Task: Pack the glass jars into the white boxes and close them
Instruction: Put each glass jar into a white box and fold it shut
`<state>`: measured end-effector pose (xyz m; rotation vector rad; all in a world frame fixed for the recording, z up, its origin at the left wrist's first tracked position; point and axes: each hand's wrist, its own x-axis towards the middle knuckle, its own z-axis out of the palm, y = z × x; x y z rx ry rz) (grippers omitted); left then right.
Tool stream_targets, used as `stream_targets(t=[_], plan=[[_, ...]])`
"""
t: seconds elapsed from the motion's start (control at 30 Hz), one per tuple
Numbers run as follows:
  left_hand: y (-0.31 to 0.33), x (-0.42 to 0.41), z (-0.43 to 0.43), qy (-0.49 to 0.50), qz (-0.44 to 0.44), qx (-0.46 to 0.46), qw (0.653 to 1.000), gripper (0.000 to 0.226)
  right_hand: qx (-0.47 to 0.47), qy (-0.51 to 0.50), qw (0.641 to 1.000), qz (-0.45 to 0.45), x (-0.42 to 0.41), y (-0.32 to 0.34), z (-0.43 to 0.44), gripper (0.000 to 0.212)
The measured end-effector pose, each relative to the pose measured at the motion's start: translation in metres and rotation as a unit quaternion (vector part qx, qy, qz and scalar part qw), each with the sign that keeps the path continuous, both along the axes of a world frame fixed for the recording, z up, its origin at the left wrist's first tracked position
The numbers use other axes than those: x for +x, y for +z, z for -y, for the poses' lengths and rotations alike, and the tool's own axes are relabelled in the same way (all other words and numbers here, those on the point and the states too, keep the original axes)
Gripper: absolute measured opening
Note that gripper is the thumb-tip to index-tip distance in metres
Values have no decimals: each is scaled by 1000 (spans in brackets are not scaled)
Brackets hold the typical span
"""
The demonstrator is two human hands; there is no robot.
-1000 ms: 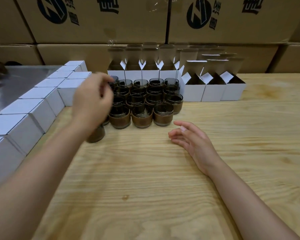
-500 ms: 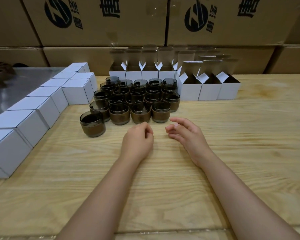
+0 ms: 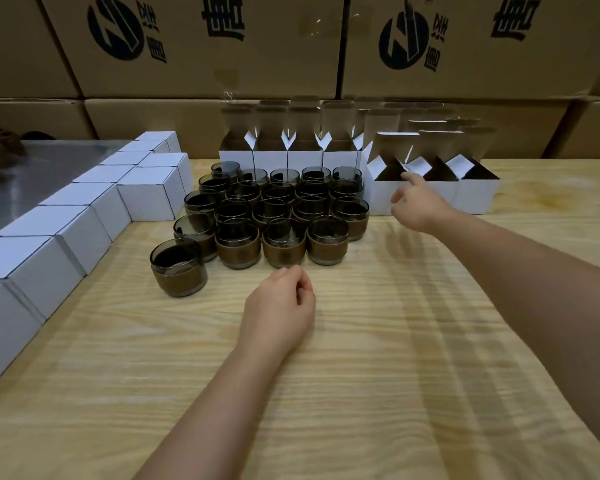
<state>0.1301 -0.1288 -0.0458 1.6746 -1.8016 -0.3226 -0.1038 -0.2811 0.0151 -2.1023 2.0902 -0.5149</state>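
Reaching at an upright box, flaps up, the right hand spreads loosely; the left hand rests curled, empty, near upright jars.

The glass jars at twelve o'clock are smoky dark grey, each wrapped low down in a brown band with a faint round emblem. The closed boxes at ten o'clock are plain white. The open boxes at one o'clock are white outside and brown inside. The table is pale yellow wood with streaky grain. The cartons behind are tan, printed with black logos and characters. The surface at ten o'clock is dull grey.
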Motion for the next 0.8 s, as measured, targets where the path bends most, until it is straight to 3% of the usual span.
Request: stream_targets(t=[0.13,0.43,0.53,0.67,0.8], plan=[[-1,0,0,-1,5,0,1000,13,15,13,999,-35,2,-1,11,29],[-1,-1,-2,-3,-3,4,1000,12,-152,-9,985,-75,14,10,-30,15],[0,-1,-3,-2,-4,8,1000,12,-267,-42,962,-49,16,18,-62,12],[4,-2,-5,-4,-13,13,1000,12,-429,-12,903,23,29,16,-117,15],[8,-3,-10,-30,-67,-8,997,24,-491,38,870,8,64,6,-165,11]])
